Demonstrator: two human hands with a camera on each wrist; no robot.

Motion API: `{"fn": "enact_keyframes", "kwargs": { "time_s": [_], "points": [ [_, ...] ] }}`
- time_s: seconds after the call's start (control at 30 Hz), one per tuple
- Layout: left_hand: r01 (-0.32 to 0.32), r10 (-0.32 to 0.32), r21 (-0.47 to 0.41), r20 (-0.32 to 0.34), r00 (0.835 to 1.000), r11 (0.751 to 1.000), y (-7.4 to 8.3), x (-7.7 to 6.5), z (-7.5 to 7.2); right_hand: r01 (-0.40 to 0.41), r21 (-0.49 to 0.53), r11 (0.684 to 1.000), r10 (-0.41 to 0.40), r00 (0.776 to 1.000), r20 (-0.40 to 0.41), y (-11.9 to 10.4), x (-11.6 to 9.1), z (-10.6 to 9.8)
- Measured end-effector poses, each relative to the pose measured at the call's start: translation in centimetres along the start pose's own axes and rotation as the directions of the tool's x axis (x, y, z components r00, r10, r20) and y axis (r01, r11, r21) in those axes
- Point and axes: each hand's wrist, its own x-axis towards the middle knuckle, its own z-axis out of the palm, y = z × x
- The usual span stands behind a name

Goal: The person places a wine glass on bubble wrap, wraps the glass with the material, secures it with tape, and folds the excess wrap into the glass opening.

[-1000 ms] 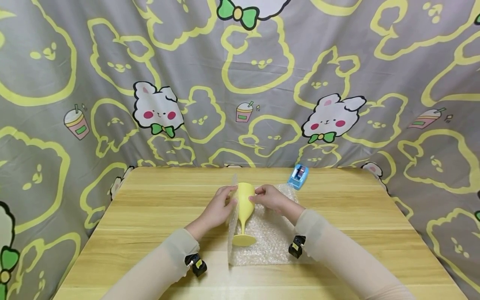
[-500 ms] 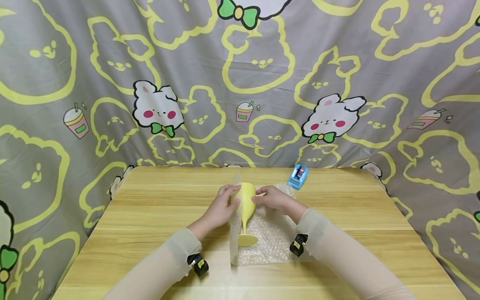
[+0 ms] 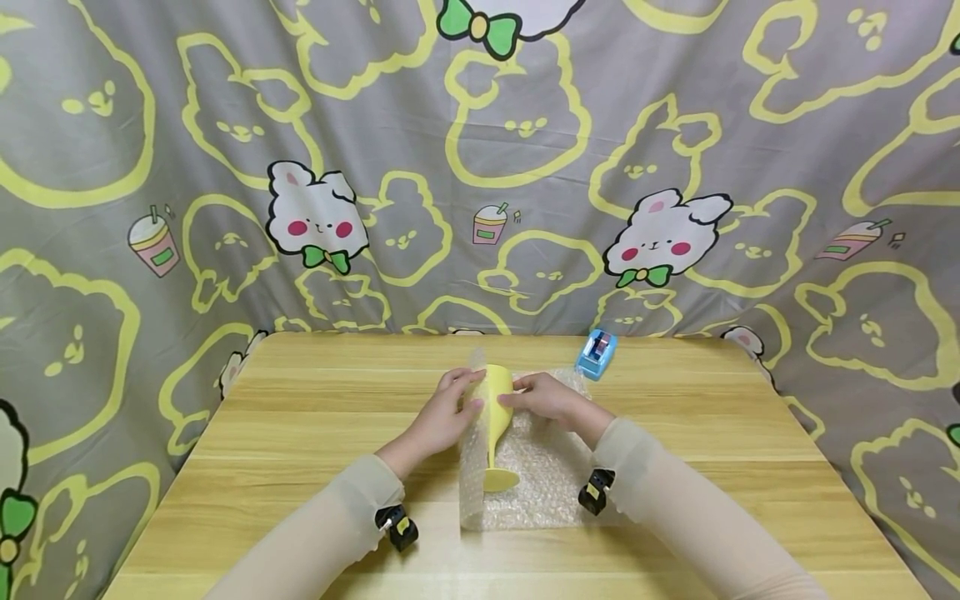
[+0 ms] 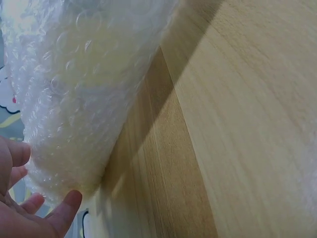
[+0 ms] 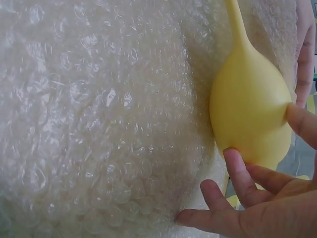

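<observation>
A yellow plastic goblet lies on a sheet of bubble wrap, its round foot toward me. My left hand holds up the left flap of the sheet, which partly covers the cup's left side. In the left wrist view, thumb and fingers are around the lower end of the bubble wrap, with the yellow showing faintly through it. My right hand grips the bowl near its rim. The right wrist view has the thumb and a finger on opposite sides of the goblet.
A blue tape dispenser sits behind the sheet's far right corner. The wooden table extends to both sides, with a patterned grey curtain behind it. A small black camera is strapped to each wrist.
The goblet has turned and shifted slightly right. My left hand has moved right with the flap, which now leans further over the stem and foot.
</observation>
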Motion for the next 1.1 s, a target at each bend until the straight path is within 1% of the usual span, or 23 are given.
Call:
{"fn": "enact_keyframes", "kwargs": {
  "time_s": [0.13, 0.4, 0.67, 0.87, 1.1],
  "points": [
    [0.003, -0.003, 0.009, 0.008, 1.000, 1.000, -0.08, 0.02, 0.04, 0.000, -0.008, 1.000, 0.000, 1.000, 0.009, 0.06, 0.04, -0.04],
    [-0.032, 0.032, 0.030, -0.004, 0.999, 0.999, -0.21, 0.08, 0.13, -0.003, 0.058, 0.998, 0.003, 1.000, 0.006, 0.05, 0.09, -0.06],
    [-0.026, 0.026, 0.036, 0.014, 1.000, 0.999, -0.46, 0.22, 0.20, -0.005, 0.045, 0.999, 0.004, 1.000, 0.012, -0.08, 0.00, -0.21],
    [-0.045, 0.045, 0.033, 0.005, 0.999, 0.998, -0.04, 0.27, 0.18, -0.001, 0.064, 0.998, 0.001, 1.000, 0.005, -0.16, -0.07, -0.33],
    [-0.030, 0.028, 0.076, 0.027, 0.999, 0.997, 0.49, 0.04, 0.19, 0.015, 0.039, 0.999, -0.014, 1.000, -0.017, 0.08, -0.09, -0.27]
  ]
}}
